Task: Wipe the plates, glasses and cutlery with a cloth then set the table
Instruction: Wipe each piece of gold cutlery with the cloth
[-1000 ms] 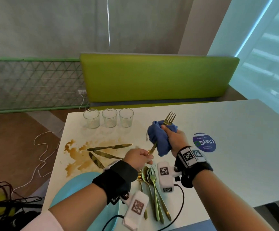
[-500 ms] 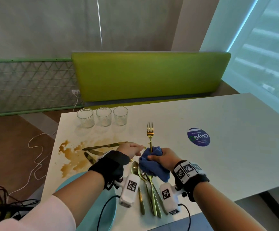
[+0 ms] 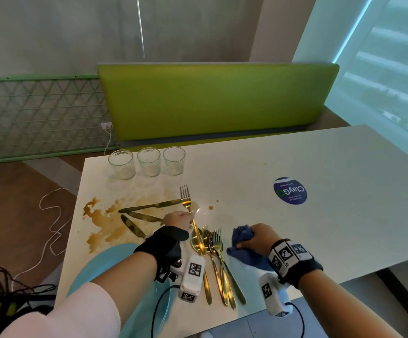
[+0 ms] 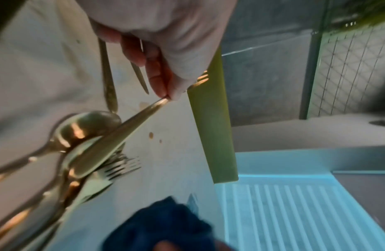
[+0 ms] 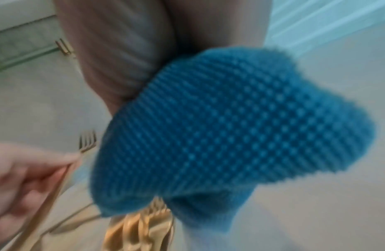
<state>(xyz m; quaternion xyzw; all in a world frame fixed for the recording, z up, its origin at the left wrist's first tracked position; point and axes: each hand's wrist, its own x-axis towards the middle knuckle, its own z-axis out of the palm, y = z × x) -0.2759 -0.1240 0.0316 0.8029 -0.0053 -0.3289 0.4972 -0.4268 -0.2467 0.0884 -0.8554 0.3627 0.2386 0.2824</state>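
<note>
My left hand [image 3: 177, 219] pinches the gold fork [image 3: 188, 211] above the near spoons [image 3: 204, 240]; my right hand [image 3: 256, 239] clutches the blue cloth [image 3: 240, 250] on the bench [image 3: 320, 228]. Best laid parallel, tines far.

A round blue sticker [image 3: 290, 190] on the white table [image 3: 344, 167], right of the frame's centre, reads "ClayGo" upside down. Its smaller lines are too small to read.
</note>
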